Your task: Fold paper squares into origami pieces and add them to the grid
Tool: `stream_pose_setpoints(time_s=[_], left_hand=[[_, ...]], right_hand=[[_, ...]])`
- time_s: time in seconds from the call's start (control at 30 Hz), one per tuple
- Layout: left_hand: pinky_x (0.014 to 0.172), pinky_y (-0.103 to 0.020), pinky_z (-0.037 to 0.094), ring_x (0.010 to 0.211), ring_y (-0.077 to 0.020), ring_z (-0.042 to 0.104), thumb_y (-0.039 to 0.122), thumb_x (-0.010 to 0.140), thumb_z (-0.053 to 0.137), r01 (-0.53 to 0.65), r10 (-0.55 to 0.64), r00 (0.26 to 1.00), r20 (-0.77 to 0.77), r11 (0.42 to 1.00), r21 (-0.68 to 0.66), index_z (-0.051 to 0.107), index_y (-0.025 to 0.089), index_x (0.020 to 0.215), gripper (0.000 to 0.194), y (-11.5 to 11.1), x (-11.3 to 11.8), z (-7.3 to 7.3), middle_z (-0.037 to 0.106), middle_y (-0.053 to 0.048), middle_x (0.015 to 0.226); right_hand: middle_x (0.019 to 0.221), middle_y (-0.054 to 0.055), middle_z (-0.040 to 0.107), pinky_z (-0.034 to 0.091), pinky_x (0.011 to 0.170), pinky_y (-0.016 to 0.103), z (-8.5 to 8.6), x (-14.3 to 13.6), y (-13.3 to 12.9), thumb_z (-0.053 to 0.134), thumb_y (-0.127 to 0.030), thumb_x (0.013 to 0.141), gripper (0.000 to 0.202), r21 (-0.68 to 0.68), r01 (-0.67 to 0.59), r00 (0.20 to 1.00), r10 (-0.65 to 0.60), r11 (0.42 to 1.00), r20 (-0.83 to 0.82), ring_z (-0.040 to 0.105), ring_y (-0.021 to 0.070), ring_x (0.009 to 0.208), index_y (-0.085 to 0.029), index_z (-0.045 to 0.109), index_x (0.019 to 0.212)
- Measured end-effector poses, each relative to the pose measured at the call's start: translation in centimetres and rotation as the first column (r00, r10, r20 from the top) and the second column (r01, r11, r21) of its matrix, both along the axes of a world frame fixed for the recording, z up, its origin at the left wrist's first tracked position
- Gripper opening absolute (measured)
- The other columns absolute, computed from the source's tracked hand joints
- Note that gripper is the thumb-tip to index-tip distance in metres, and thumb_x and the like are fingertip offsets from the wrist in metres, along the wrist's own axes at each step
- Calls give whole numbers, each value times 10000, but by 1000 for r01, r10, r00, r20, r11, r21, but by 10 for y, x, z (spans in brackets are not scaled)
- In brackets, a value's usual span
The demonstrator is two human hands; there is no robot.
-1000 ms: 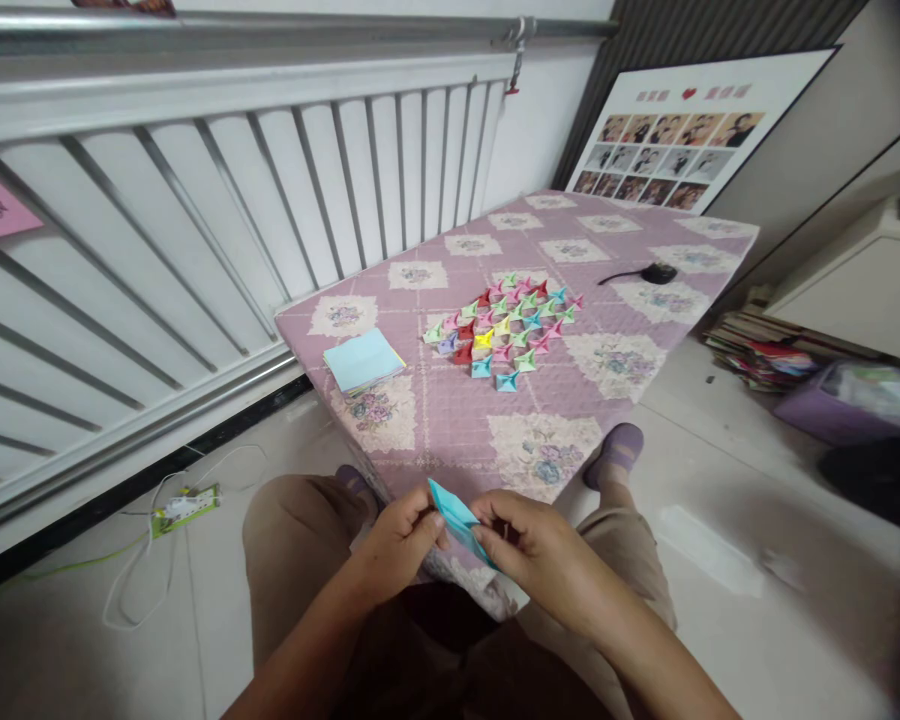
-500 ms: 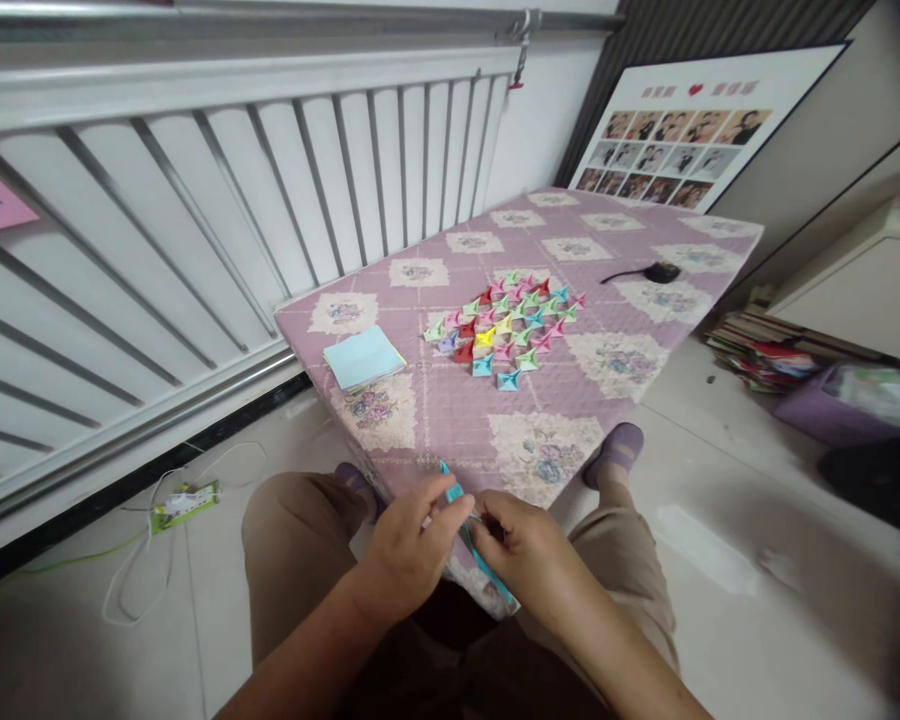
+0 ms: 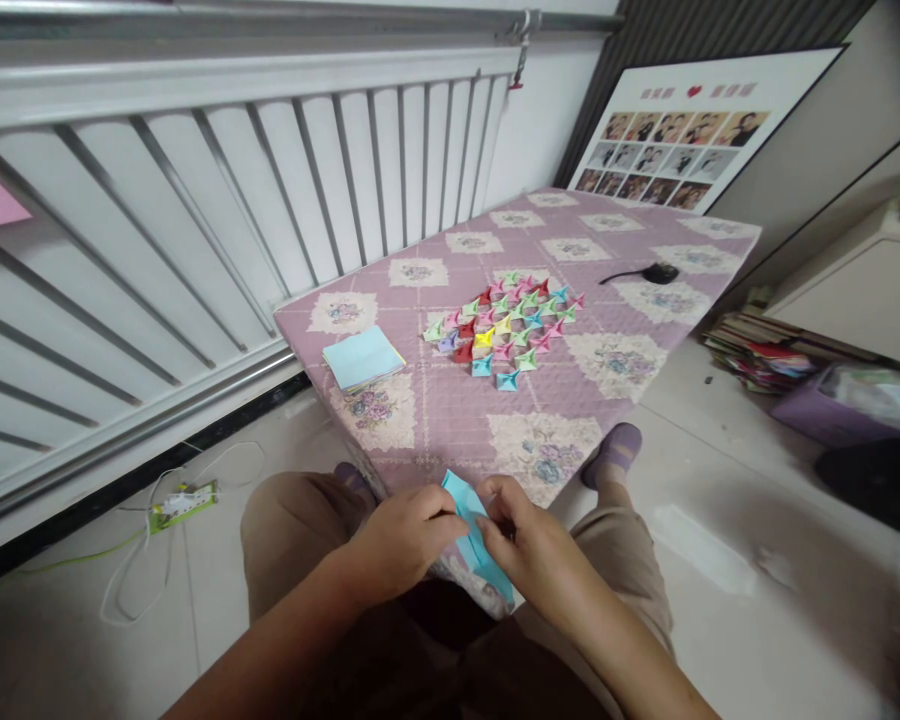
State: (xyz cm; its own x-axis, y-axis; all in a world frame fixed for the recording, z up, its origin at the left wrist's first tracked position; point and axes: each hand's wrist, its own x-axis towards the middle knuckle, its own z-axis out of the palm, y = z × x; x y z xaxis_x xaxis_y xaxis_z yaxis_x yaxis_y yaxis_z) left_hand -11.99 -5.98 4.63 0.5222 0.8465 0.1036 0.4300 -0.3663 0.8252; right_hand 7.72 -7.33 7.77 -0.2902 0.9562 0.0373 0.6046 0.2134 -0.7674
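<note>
A creased strip of light-blue folding paper (image 3: 474, 540) lies slantwise between my hands at the near corner of the table (image 3: 450, 430). My left hand (image 3: 412, 535) pinches its left edge with thumb and fingers. On the opposite side, my right hand (image 3: 521, 525) has its fingers closed on the right edge. Further up the cloth sit several small folded paper pieces (image 3: 503, 324) in rows, coloured green, pink, red, yellow and blue. To their left rests a stack of square paper sheets (image 3: 364, 357), a light-blue one on top.
A black object with a thin handle (image 3: 660, 273) lies toward the table's far right. Along the left wall runs a white radiator (image 3: 307, 190). A power strip (image 3: 184, 503) with cables is on the floor, and a photo board (image 3: 667, 130) leans behind the table.
The blue paper was a narrow folded strip and now shows a wider, opened face. Both hands have shifted their fingers to its edges, slightly further apart.
</note>
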Motion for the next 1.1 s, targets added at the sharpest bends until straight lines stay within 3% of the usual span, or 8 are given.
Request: stream_pose_setpoints(time_s=[0.2, 0.43, 0.57, 0.73, 0.77, 0.93, 1.03, 1.1], left_hand=[[688, -245, 399, 751, -168, 532, 262, 819, 563, 24, -27, 999, -43, 997, -67, 669, 226, 888, 132, 2, -3, 0, 625, -17, 839], [733, -255, 416, 818, -167, 529, 119, 818, 487, 299, -291, 946, -141, 953, 42, 670, 205, 936, 235, 10, -11, 20, 593, -56, 951], [768, -261, 448, 842, -154, 550, 62, 809, 445, 351, -349, 936, -43, 935, 47, 662, 193, 927, 280, 15, -14, 32, 585, -66, 953], [829, -268, 468, 886, -150, 595, 96, 837, 476, 413, -407, 908, 104, 909, -49, 662, 182, 886, 211, 21, -16, 42, 623, -65, 947], [832, -269, 470, 887, -153, 602, 120, 844, 496, 436, -425, 897, 119, 896, -85, 667, 184, 878, 186, 22, -16, 44, 633, -62, 942], [755, -245, 490, 812, -146, 619, 227, 823, 609, 488, -444, 873, 202, 807, -333, 679, 191, 902, 111, 26, -17, 50, 653, -33, 888], [573, -198, 464, 607, -100, 581, 288, 814, 639, 461, -381, 887, 263, 674, -577, 660, 184, 925, 154, 27, -19, 50, 611, 15, 721], [521, -184, 432, 536, -83, 542, 317, 804, 660, 463, -360, 884, 298, 587, -664, 651, 181, 904, 169, 27, -21, 50, 574, 38, 634]], right_hand=[[791, 7, 607, 434, 661, 238, 9, 6, 2, 400, -166, 888, 173, -51, -224, 973, 226, 973, 42, 562, 137, 721, -212, 567, 891], [886, 2, 646, 442, 725, 225, 14, 15, 7, 393, -52, 823, 345, -145, -417, 909, 415, 897, -42, 588, 117, 785, -224, 659, 959], [933, -7, 659, 449, 742, 233, 17, 21, 7, 437, -47, 785, 417, -167, -452, 892, 441, 876, -101, 593, 120, 817, -266, 652, 1068], [856, -15, 636, 448, 699, 227, 27, 20, 9, 568, -213, 844, 159, -285, -526, 849, 477, 801, -225, 567, 117, 760, -233, 658, 974], [820, -13, 625, 450, 690, 227, 27, 19, 10, 569, -272, 867, 121, -311, -542, 838, 479, 781, -260, 562, 116, 742, -217, 657, 930], [756, -4, 594, 459, 666, 231, 19, 20, 13, 529, -470, 900, 316, -398, -558, 819, 406, 728, -406, 553, 112, 704, -171, 624, 862], [789, 11, 611, 483, 697, 250, 14, 23, 12, 538, -518, 880, 365, -410, -571, 804, 384, 711, -453, 571, 122, 732, -166, 628, 907], [769, 19, 627, 501, 668, 257, 14, 24, 11, 536, -572, 857, 423, -365, -520, 831, 360, 772, -423, 588, 130, 704, -164, 647, 883]])
